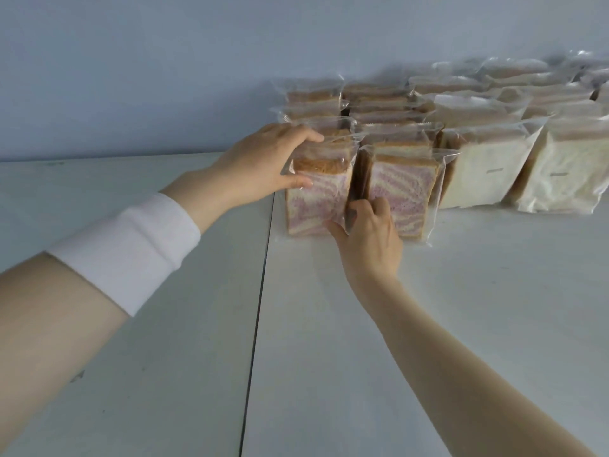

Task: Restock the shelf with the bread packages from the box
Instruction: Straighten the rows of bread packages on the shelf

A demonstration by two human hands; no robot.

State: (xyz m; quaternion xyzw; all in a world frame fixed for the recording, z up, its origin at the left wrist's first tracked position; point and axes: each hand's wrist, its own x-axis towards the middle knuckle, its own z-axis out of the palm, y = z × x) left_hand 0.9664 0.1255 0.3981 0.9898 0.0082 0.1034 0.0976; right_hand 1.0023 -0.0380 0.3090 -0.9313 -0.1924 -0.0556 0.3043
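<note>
Both hands are working on one bag: the front-left swirl package (pixel 316 199), which is standing upright just right of centre frame, at the near end of the leftmost row. The left hand (pixel 263 159) is reaching in from the left and gripping its upper left corner, with the fingers curling over the crust top and the thumb lying flat on the front face. The right hand (pixel 369 232) is coming up from lower right and pinching the same bag's lower right edge, with the thumb pressing on the front and the fingers tucking into the gap beside it. So the bag is sitting between the two grips, held at diagonally opposite corners, and its base is resting on the shelf (pixel 461 291). That gap is separating it from the second swirl package (pixel 408 192), which is standing just beside it to the right; the right hand's knuckles are touching its plastic. More bags are lining up behind both toward the wall (pixel 164 77). Two rows of white bread packages (pixel 487 179) are filling the upper right. The panel seam (pixel 260 291) is running down frame just left of the held bag. A white wristband (pixel 128 249) is showing on the left forearm.
</note>
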